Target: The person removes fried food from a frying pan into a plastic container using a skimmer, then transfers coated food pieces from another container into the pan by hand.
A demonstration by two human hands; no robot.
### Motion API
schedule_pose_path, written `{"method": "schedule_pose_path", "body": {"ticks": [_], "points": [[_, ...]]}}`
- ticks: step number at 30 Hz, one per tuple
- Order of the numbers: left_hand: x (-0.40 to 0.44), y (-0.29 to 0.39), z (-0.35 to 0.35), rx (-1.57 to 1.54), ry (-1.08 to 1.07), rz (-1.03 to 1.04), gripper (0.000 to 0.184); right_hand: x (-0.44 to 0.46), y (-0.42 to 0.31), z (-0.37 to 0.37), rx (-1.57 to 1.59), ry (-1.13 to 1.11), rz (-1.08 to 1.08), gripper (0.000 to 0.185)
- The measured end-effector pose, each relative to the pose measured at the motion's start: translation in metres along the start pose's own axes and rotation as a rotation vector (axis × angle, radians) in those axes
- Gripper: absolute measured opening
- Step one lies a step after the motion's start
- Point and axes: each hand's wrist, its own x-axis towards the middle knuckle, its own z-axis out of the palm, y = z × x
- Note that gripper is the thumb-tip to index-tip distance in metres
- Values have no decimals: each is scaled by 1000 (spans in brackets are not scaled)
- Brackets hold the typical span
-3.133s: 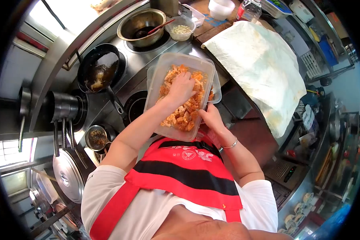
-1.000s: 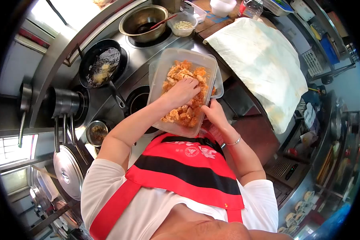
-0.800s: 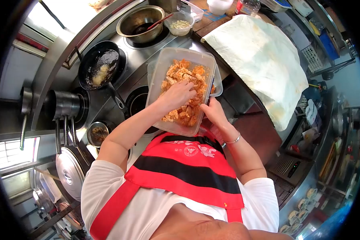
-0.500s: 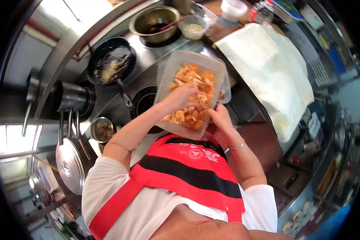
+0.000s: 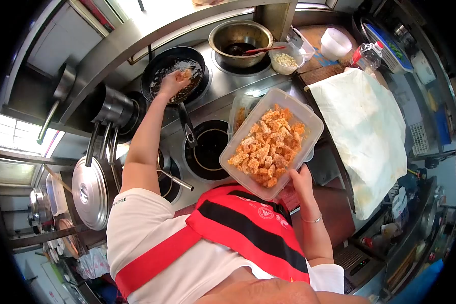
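Note:
My left hand (image 5: 174, 85) is over the black frying pan (image 5: 152, 85), its fingers pinched around a small orange-coated food piece (image 5: 187, 74). Bubbling oil (image 5: 180, 66) shows around that piece inside the pan. At the near right edge of a clear plastic tub (image 5: 231, 171), my right hand (image 5: 302, 182) grips the rim and holds the tub tilted in front of the red apron. Flour-dusted orange food pieces (image 5: 269, 147) fill much of the tub; their kind cannot be told. A second clear container (image 5: 236, 109) is partly hidden beneath it.
A metal bowl (image 5: 222, 38) of dark liquid holds a red-handled utensil. Beside it stands a bowl of chopped pale bits (image 5: 286, 60). The pan handle (image 5: 187, 126) points toward me, near a dark burner (image 5: 210, 157). A white cloth (image 5: 365, 137) covers the right surface. Saucepans (image 5: 109, 109) stand left.
My left hand has left the tub and moved forward and left to the pan with a coated piece. The tub has shifted right and toward me in my right hand.

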Motion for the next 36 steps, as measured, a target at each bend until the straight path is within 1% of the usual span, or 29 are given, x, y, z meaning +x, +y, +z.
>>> {"method": "schedule_pose_path", "body": {"ticks": [2,4,5,6,7,8,10,11,12,13,14,15,17,18,19,20,21,22,23,24,26,28,29,30,31,32,34,36], "points": [[12,-31,7,428,15,-89,41,-2,-4,1,4,5,7,38],[22,-61,21,445,2,-109,40,-7,-15,3,209,-20,145,36],[23,-66,24,469,-6,-131,39,-6,-14,4,208,-13,153,36],[23,-72,26,465,-19,-125,39,-5,-11,5,203,-23,91,35],[21,-70,27,561,-41,-109,38,-5,-9,3,196,-30,30,35],[22,-72,31,655,-62,-87,38,-6,-14,3,193,-13,43,35],[25,-80,36,631,-38,-63,35,-9,-23,1,188,-31,183,36],[19,-68,38,651,27,-61,35,0,-6,4,62,1,45,37],[10,-58,35,670,94,-58,34,3,12,2,62,18,56,37],[2,-41,34,664,84,-44,34,2,13,3,55,20,34,37],[-5,-20,34,559,149,82,34,2,12,5,49,20,9,38],[-15,4,32,453,213,205,34,-4,-4,2,83,16,56,39],[-49,80,38,285,324,484,32,-4,-2,2,93,25,23,39],[-74,121,44,124,236,467,32,-4,0,2,99,22,-16,40],[-95,150,57,-13,139,480,32,-5,-4,0,58,20,13,41],[-120,186,66,-119,17,532,34,-6,-7,-2,60,21,13,41],[-131,202,83,-112,-146,558,40,-7,-10,-3,49,-2,29,41],[-144,215,102,-1,-224,573,52,-7,-11,-4,38,-25,43,42],[-139,207,134,-16,-319,656,64,-8,-12,-4,39,-25,38,42],[-135,203,155,-14,-315,658,64,-9,-13,-3,97,-37,37,43],[-130,204,182,220,-380,667,74,-7,-7,-5,155,-45,30,44],[-126,206,193,257,-396,645,76,0,5,-3,-84,18,-197,45],[-124,207,194,294,-414,615,78,-1,6,-4,-82,22,-196,45],[-122,207,195,297,-416,619,78,0,6,-4,-51,0,-143,45],[-120,208,194,328,-493,580,80,-1,3,-5,-19,-23,-90,46],[-119,209,194,356,-569,539,82,-3,0,-6,-16,-22,-89,46],[-120,206,195,344,-562,537,82,-7,-7,-7,72,-36,-20,42],[-122,205,195,332,-557,537,82,-9,-12,-8,42,-15,-57,42]]}}
